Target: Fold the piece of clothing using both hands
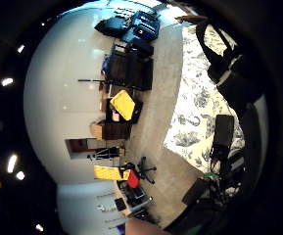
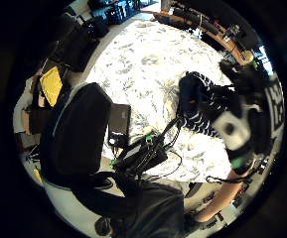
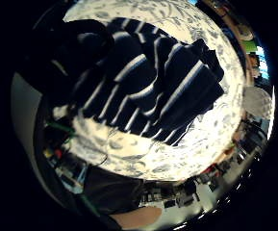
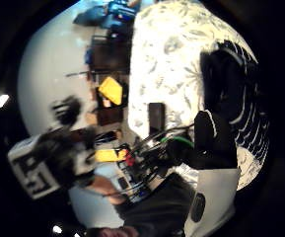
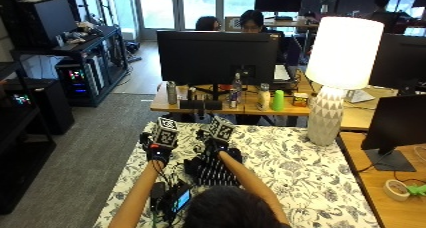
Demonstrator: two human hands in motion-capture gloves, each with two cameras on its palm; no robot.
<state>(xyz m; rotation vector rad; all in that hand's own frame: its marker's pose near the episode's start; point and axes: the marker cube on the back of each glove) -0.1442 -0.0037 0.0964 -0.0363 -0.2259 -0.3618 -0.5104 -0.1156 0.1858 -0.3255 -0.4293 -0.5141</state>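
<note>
A dark blue garment with white stripes (image 5: 212,170) lies bunched on the flower-patterned table (image 5: 299,173), right in front of the person. My right hand (image 5: 224,152) hovers at the garment's far edge, its thumb (image 4: 212,140) straight, with nothing pinched that I can see. The striped cloth (image 3: 148,82) fills the right little finger side palm view. My left hand (image 5: 157,152) is raised over the table to the left of the garment, apart from it, its fingers spread (image 4: 68,111). From the left palm, the garment (image 2: 200,106) shows beside the right hand (image 2: 250,114).
A phone-like device with cables (image 5: 181,200) lies at the table's near left. A white lamp (image 5: 339,78) stands at the far right and a dark monitor (image 5: 396,133) at the right. A desk with a screen (image 5: 216,55) and bottles lies beyond the table.
</note>
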